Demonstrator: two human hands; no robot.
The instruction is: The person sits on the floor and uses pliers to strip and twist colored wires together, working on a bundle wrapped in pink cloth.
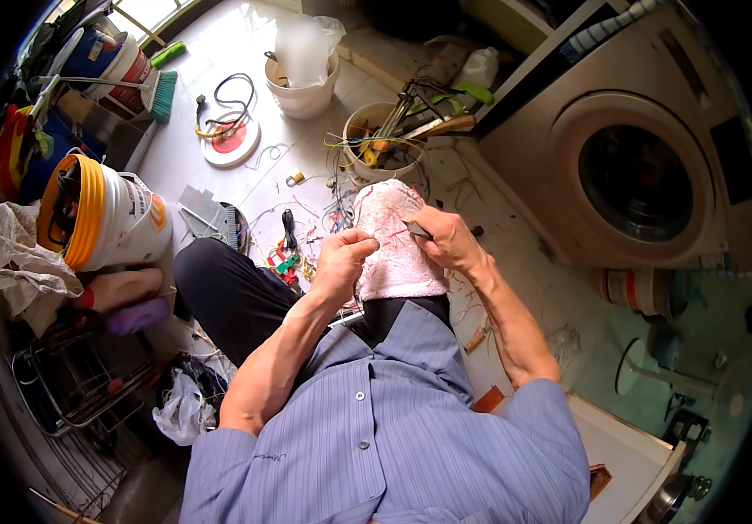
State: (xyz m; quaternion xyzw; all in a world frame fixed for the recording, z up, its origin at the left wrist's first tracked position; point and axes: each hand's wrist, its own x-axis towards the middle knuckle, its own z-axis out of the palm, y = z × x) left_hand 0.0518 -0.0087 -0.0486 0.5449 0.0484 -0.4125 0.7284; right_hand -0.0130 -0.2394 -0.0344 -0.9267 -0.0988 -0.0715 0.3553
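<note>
A pale pink towel point(386, 272) covers my raised knee, with thin red wire pieces point(397, 234) on it. Over the towel, my left hand point(345, 258) is pinched closed near its left side; whatever is between the fingertips is too small to make out. Across from it my right hand point(452, 237) grips a small dark-bladed tool point(418, 230), its tip over the towel near the red wire. Just left of the towel, loose wires with red and green clips point(287, 266) and a coiled black cable point(288, 229) lie on the floor.
Ahead stand a bucket of tools point(367, 140) and a bucket with a plastic bag point(300, 98). A plug cable rests on a round lid point(231, 148). Buckets point(131, 227) and a wire rack point(79, 384) crowd my left; a washing machine point(528, 183) stands at the right.
</note>
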